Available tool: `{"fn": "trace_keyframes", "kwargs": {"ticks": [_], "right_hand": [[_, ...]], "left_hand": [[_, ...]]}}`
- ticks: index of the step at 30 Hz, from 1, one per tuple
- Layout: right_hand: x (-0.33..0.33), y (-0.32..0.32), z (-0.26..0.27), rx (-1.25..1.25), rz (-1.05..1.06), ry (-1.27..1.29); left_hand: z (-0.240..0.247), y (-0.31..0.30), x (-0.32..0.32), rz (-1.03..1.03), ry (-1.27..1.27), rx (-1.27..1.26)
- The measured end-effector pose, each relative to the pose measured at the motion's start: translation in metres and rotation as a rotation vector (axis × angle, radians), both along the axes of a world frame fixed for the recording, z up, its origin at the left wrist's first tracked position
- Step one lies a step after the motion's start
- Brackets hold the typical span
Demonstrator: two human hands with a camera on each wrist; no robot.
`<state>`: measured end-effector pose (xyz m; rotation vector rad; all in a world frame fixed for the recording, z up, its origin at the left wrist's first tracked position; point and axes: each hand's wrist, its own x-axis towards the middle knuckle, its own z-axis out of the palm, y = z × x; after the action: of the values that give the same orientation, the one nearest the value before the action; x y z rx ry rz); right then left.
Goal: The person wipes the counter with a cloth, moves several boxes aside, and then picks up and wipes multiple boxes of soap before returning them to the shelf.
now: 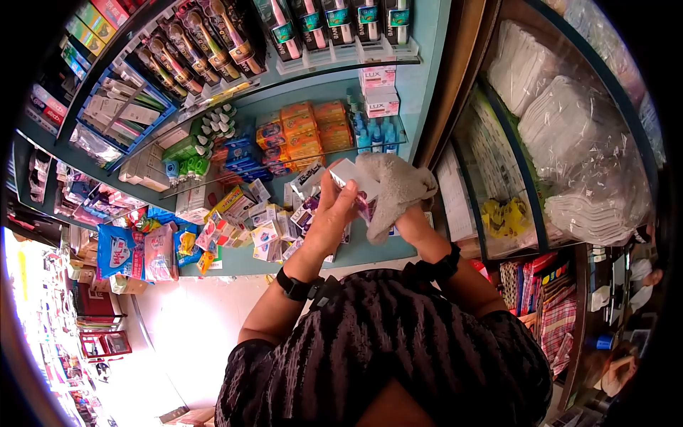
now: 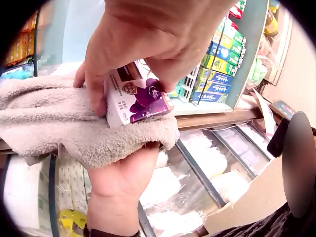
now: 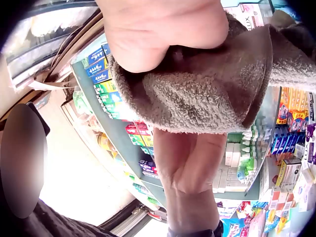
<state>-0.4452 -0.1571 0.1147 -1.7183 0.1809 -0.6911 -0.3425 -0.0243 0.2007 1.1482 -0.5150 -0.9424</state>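
Observation:
My left hand [image 1: 329, 219] holds a small soap box [image 2: 136, 101], white with a purple flower, fingers on one side and thumb on the other. A grey terry towel [image 1: 393, 186] is gripped by my right hand [image 1: 415, 228], bunched over its fingers and hiding most of them. In the left wrist view the box lies against the towel, with the right palm under the cloth. Seen from the right wrist, the towel [image 3: 182, 94] hangs between both hands and covers the box. Both hands are above the lower shelf.
Loose small boxes [image 1: 267, 231] lie on the lower shelf [image 1: 284, 267], near orange soap packs [image 1: 299, 132] and blue bottles [image 1: 377, 135]. A glass shelf edge [image 1: 320, 75] runs above. On the right stands a glass case [image 1: 523, 167] with plastic-wrapped white packs [image 1: 569, 117].

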Motion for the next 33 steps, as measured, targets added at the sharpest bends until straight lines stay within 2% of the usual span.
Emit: {"fn": "trace_keyframes", "kwargs": {"ticks": [2, 5, 7, 9, 13, 14, 16, 17, 18, 20, 22, 24, 25, 29, 32, 33], "right_hand": [[-0.001, 0.000, -0.003, 0.005, 0.030, 0.020], [-0.002, -0.006, -0.014, 0.140, 0.076, 0.058], [0.001, -0.009, -0.019, 0.007, 0.069, 0.104], [0.006, -0.009, -0.024, -0.376, 0.026, 0.158], [0.017, 0.008, -0.028, -0.601, 0.041, 0.204], [0.013, 0.007, -0.024, -0.598, 0.024, 0.234], [0.002, 0.010, 0.023, -0.589, -0.010, 0.295], [0.006, 0.007, 0.005, -0.383, -0.044, 0.210], [0.010, 0.009, 0.010, -0.183, -0.077, 0.104], [0.001, 0.008, 0.024, -0.231, -0.165, 0.054], [0.000, 0.008, 0.033, -0.262, -0.179, 0.024], [0.000, 0.005, 0.013, -0.346, -0.245, 0.077], [0.000, 0.003, 0.007, -0.353, -0.225, -0.019], [-0.005, -0.001, 0.004, -0.592, -0.204, 0.036], [-0.005, -0.005, 0.015, -0.454, -0.108, 0.068], [0.000, -0.007, 0.006, -0.485, -0.142, 0.064]], "left_hand": [[-0.007, -0.001, 0.006, -0.068, 0.075, -0.010], [-0.017, -0.001, 0.016, -0.169, 0.179, -0.084], [-0.008, 0.001, 0.013, -0.204, 0.206, -0.129], [-0.004, 0.002, 0.011, -0.186, 0.172, -0.144], [0.006, -0.002, -0.006, -0.134, 0.147, -0.117], [0.005, -0.001, -0.005, -0.177, 0.104, -0.117], [-0.001, 0.000, -0.003, -0.264, 0.018, -0.113], [-0.002, 0.002, -0.001, -0.328, 0.001, -0.082], [-0.001, 0.002, -0.002, -0.355, 0.023, -0.093], [0.000, 0.003, -0.002, -0.405, 0.065, -0.116], [-0.007, 0.003, 0.003, -0.345, 0.192, -0.136], [-0.017, 0.002, 0.008, -0.290, 0.319, -0.155], [-0.019, 0.002, 0.007, -0.181, 0.306, -0.130], [-0.002, 0.006, 0.008, -0.232, 0.270, 0.016], [-0.003, 0.007, 0.001, -0.234, -0.158, 0.007], [0.000, 0.006, 0.001, -0.243, -0.140, 0.014]]}}
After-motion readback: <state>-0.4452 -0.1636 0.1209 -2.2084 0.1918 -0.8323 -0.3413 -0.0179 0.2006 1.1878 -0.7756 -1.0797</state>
